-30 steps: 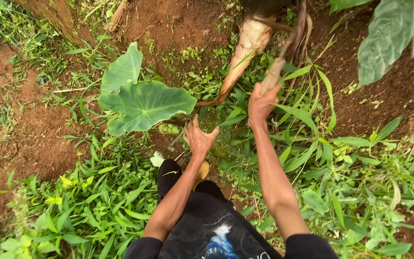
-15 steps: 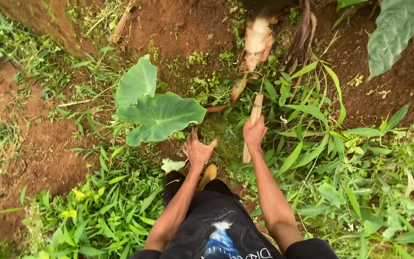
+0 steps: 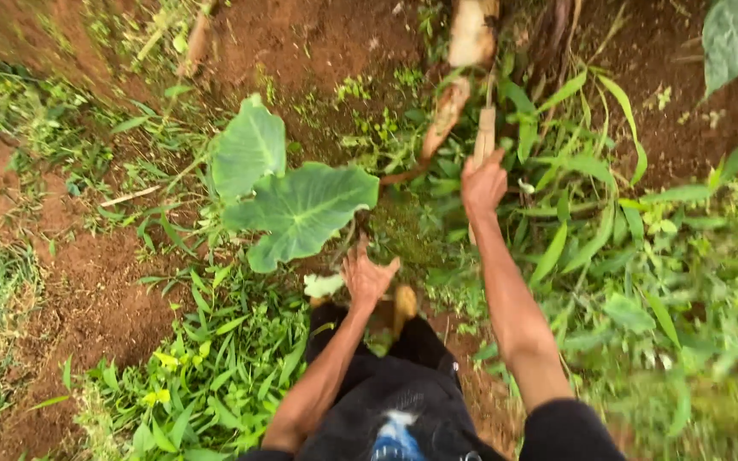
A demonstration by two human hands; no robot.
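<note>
Pale stalk (image 3: 473, 30) cut off at top edge; blurred right-hand weeds (image 3: 711, 341)

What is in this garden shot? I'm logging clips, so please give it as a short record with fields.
Setting: red-brown soil with grass and weeds
Left hand: open, palm down, holding nothing, just below the big heart-shaped leaf
Right hand: gripped round a pale wooden handle
Nearby: pale cut plant stalk at the top
Viewpoint: looking down over dark trousers
</note>
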